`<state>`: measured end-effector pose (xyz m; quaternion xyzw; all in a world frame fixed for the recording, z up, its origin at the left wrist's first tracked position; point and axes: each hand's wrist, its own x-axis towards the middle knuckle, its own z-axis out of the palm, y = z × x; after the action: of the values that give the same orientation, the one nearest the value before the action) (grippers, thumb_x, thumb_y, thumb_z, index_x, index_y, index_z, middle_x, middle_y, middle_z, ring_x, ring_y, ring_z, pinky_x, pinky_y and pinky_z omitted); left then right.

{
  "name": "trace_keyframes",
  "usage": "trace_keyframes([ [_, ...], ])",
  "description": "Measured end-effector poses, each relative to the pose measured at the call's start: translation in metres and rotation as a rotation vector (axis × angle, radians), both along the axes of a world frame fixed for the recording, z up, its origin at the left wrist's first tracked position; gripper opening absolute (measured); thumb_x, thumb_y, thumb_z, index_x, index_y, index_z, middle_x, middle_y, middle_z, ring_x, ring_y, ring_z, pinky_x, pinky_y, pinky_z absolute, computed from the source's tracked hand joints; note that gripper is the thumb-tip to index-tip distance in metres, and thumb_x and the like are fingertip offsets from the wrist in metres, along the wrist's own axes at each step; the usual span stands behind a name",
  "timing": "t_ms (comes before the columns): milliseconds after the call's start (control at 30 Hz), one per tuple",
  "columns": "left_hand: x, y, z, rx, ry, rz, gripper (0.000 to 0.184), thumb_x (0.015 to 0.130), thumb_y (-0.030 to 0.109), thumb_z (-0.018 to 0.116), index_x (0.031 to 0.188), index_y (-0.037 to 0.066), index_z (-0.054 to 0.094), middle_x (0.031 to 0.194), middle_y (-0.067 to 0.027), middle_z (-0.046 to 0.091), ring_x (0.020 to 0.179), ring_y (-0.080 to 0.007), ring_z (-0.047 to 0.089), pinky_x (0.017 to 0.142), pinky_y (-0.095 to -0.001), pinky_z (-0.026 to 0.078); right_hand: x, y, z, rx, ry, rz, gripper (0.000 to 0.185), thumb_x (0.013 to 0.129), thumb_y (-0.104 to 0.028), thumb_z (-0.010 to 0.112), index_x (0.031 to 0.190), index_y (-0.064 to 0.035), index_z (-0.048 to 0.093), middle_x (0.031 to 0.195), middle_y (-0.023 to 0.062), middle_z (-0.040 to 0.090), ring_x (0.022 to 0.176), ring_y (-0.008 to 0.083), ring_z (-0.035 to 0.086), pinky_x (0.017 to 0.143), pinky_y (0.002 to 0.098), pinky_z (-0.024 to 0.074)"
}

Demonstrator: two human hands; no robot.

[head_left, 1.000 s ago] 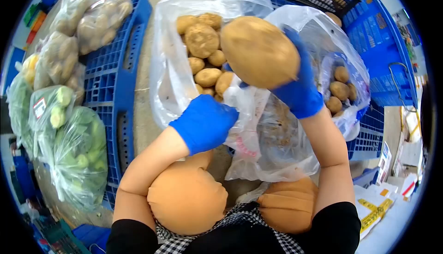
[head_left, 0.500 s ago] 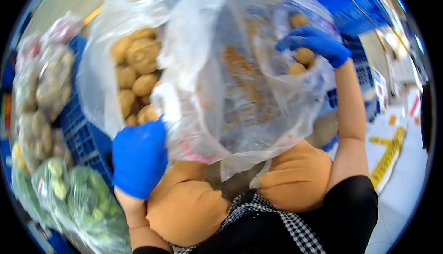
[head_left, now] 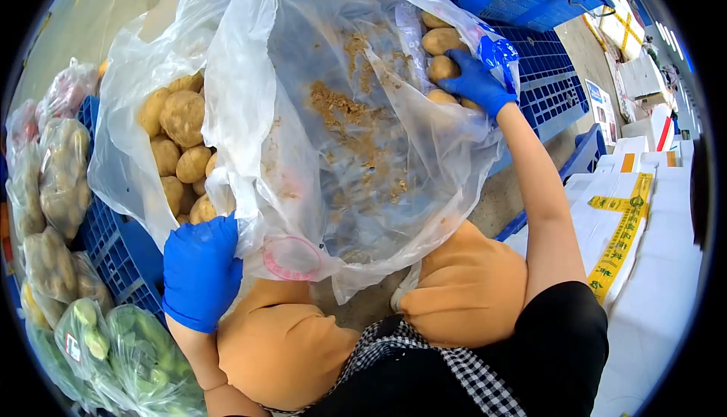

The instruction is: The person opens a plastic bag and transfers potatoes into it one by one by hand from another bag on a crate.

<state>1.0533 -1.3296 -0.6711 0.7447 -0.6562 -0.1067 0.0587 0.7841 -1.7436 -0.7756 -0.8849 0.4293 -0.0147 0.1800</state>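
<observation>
My left hand (head_left: 201, 271), in a blue glove, is closed on the gathered edge of a clear plastic bag. Just beyond it, large potatoes (head_left: 182, 118) fill a clear bag (head_left: 121, 144). A big clear plastic bag (head_left: 250, 114) spreads wide open before my knees, with loose brown soil (head_left: 337, 106) inside. At its right side my right hand (head_left: 478, 84), also gloved in blue, has fingers and thumb around a potato (head_left: 442, 68). More potatoes lie around that hand, beside a printed plastic bag (head_left: 410, 38); part of them is hidden under the hand.
Bagged potatoes (head_left: 64, 178) and bagged green vegetables (head_left: 148, 349) line the left side. Blue plastic crates (head_left: 541, 68) stand behind and under the bags. White boxes (head_left: 651, 265) with yellow tape are at the right, close to my right arm.
The view has shifted, so the bags and both hands appear further left. My right hand stays at the potatoes on the right, and my left hand keeps hold of the bag edge.
</observation>
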Motion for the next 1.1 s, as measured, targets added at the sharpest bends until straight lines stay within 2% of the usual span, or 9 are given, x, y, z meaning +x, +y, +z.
trace_keyframes([
  [167, -0.001, 0.006, 0.003, 0.006, 0.023, 0.031, 0.041, 0.065, 0.008, 0.063, 0.105, 0.006, 0.057, 0.083, -0.0126, 0.059, 0.075, -0.0335, 0.056, 0.066, -0.0431, 0.043, 0.018, 0.009, 0.023, 1.043, -1.335, -0.277, 0.053, 0.090, -0.036, 0.050, 0.129, -0.0005, 0.047, 0.123, 0.0162, 0.056, 0.110, 0.0275, 0.057, 0.092, 0.0400, 0.0477],
  [233, -0.001, 0.005, 0.000, 0.004, 0.046, 0.032, 0.039, 0.065, 0.007, 0.063, 0.104, 0.006, 0.057, 0.083, -0.0128, 0.059, 0.075, -0.0335, 0.056, 0.066, -0.0433, 0.043, 0.022, 0.023, 0.031, 1.672, -1.374, 0.157, 0.056, 0.092, -0.043, 0.041, 0.130, -0.0008, 0.046, 0.121, 0.0170, 0.058, 0.108, 0.0271, 0.059, 0.084, 0.0396, 0.0522],
  [300, -0.001, 0.003, 0.001, -0.025, 0.041, 0.015, 0.032, 0.066, 0.007, 0.061, 0.098, 0.006, 0.058, 0.079, -0.0126, 0.059, 0.072, -0.0334, 0.057, 0.064, -0.0431, 0.043, 0.050, 0.059, 0.042, 1.451, -1.401, -0.226, 0.061, 0.092, -0.048, 0.037, 0.130, -0.0012, 0.046, 0.119, 0.0198, 0.058, 0.094, 0.0269, 0.063, 0.070, 0.0360, 0.0545],
  [433, -0.004, 0.000, 0.002, -0.007, 0.072, 0.045, 0.022, 0.063, 0.007, 0.060, 0.085, 0.007, 0.058, 0.073, -0.0142, 0.059, 0.069, -0.0367, 0.057, 0.062, -0.0449, 0.043, 0.105, 0.107, 0.079, 1.672, -1.049, 0.383, 0.068, 0.091, -0.055, 0.038, 0.128, 0.0012, 0.048, 0.112, 0.0224, 0.061, 0.066, 0.0213, 0.062, 0.053, 0.0263, 0.0477],
  [467, -0.005, 0.000, 0.002, -0.014, 0.069, 0.046, 0.019, 0.065, 0.007, 0.059, 0.083, 0.007, 0.057, 0.071, -0.0143, 0.058, 0.068, -0.0365, 0.057, 0.062, -0.0449, 0.043, 0.114, 0.116, 0.092, 1.512, -0.905, 0.374, 0.072, 0.090, -0.057, 0.040, 0.129, 0.0030, 0.046, 0.111, 0.0201, 0.062, 0.069, 0.0205, 0.063, 0.055, 0.0248, 0.0481],
  [600, -0.007, 0.004, -0.001, -0.050, 0.036, 0.086, 0.014, 0.069, 0.006, 0.056, 0.083, 0.007, 0.057, 0.070, -0.0141, 0.058, 0.065, -0.0355, 0.057, 0.060, -0.0440, 0.044, 0.175, 0.181, 0.138, 1.004, -0.738, 0.461, 0.059, 0.083, -0.011, 0.068, 0.136, -0.0039, 0.042, 0.111, 0.0098, 0.061, 0.091, 0.0161, 0.064, 0.079, 0.0264, 0.0510],
  [833, -0.002, 0.011, 0.009, -0.027, 0.094, 0.117, 0.029, 0.064, 0.006, 0.059, 0.093, 0.007, 0.059, 0.074, -0.0137, 0.059, 0.071, -0.0368, 0.056, 0.062, -0.0466, 0.043, 0.138, 0.121, 0.126, 0.878, -0.648, 0.677, 0.024, 0.092, -0.011, 0.054, 0.111, 0.0004, 0.061, 0.098, 0.0059, 0.066, 0.091, 0.0158, 0.062, 0.084, 0.0285, 0.0477],
  [1000, -0.002, 0.004, 0.007, -0.033, 0.056, 0.035, 0.039, 0.058, 0.006, 0.063, 0.097, 0.007, 0.059, 0.077, -0.0147, 0.059, 0.074, -0.0380, 0.056, 0.065, -0.0454, 0.044, 0.032, 0.035, 0.041, -0.348, -0.011, 0.459, 0.031, 0.077, -0.012, 0.057, 0.107, -0.0029, 0.061, 0.090, 0.0211, 0.065, 0.088, 0.0377, 0.062, 0.073, 0.0436, 0.0492],
  [1100, -0.001, 0.003, 0.004, -0.008, 0.068, 0.032, 0.042, 0.058, 0.005, 0.063, 0.099, 0.007, 0.060, 0.078, -0.0144, 0.059, 0.075, -0.0378, 0.056, 0.064, -0.0454, 0.044, 0.017, 0.037, 0.007, 0.033, 0.499, 0.393, 0.049, 0.078, -0.016, 0.059, 0.125, -0.0062, 0.049, 0.106, 0.0222, 0.060, 0.098, 0.0396, 0.058, 0.085, 0.0430, 0.0471],
])
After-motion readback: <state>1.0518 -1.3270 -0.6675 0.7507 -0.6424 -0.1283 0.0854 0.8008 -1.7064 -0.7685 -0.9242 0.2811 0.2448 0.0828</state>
